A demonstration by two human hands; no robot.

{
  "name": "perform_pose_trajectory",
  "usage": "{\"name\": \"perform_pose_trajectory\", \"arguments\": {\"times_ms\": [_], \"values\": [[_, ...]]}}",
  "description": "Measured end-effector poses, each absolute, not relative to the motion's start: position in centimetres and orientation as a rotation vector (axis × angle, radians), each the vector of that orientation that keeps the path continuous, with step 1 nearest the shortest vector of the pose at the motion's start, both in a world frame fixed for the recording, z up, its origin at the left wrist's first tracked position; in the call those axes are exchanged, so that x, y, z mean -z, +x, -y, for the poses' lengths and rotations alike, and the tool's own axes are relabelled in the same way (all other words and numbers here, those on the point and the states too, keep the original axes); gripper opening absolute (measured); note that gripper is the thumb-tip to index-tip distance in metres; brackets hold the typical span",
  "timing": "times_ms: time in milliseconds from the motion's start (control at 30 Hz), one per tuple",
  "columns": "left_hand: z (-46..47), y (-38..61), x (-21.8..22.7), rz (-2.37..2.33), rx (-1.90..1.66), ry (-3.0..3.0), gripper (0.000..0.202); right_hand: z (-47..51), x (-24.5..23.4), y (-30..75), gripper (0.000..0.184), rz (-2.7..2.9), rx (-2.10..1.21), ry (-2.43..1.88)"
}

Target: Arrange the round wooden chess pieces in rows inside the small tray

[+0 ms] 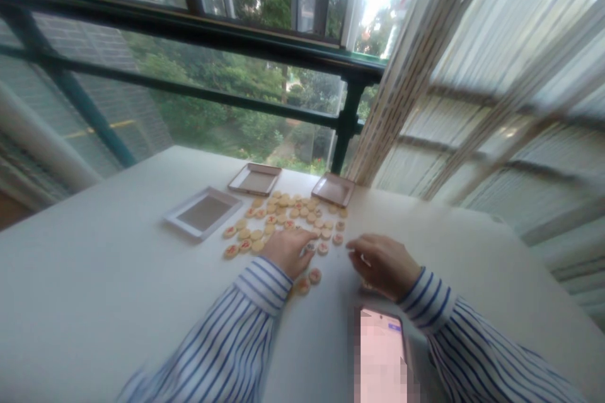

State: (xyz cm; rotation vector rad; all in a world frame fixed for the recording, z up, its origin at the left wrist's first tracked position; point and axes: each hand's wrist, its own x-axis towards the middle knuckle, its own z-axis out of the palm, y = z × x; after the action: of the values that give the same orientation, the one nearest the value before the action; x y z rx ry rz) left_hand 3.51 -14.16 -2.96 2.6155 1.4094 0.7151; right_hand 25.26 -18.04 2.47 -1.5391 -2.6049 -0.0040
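Note:
Round wooden Chinese chess pieces (pixel 270 220) lie loosely spread on the white table, several with red characters up and others with plain faces. My left hand (pixel 287 252) reaches in among them, its thumb and forefinger closed around a dark-marked Chinese chess piece (pixel 310 247). Two red-marked pieces (pixel 314 275) lie just below that hand. To the right of the spread is my right hand (pixel 385 264), low over the table with curled fingers. What its fingers hold, if anything, I cannot make out. The nearest piece to its fingertips is a red-marked one (pixel 337 238).
Behind the pieces stand two shallow box trays (pixel 255 191) (pixel 333 203), with a white-rimmed tray (pixel 176 220) at the left. A phone (pixel 382 352) with a lit screen lies below my right hand. A railing (pixel 198 25) and window border the table's far side; curtains hang right.

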Motion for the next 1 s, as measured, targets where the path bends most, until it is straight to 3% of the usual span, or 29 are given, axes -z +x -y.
{"name": "perform_pose_trajectory", "arguments": {"times_ms": [367, 1000], "values": [[12.6, 3.4, 5.3, -1.421, -0.801, 2.594, 0.026, 17.0, -2.3, 24.8, 0.022, 2.683, -0.025, -1.547], [12.9, 3.9, 4.2, -1.473, -0.669, 2.559, 0.025, 16.3, -1.5, 23.4, 0.022, 2.774, -0.06, -1.455]]}}
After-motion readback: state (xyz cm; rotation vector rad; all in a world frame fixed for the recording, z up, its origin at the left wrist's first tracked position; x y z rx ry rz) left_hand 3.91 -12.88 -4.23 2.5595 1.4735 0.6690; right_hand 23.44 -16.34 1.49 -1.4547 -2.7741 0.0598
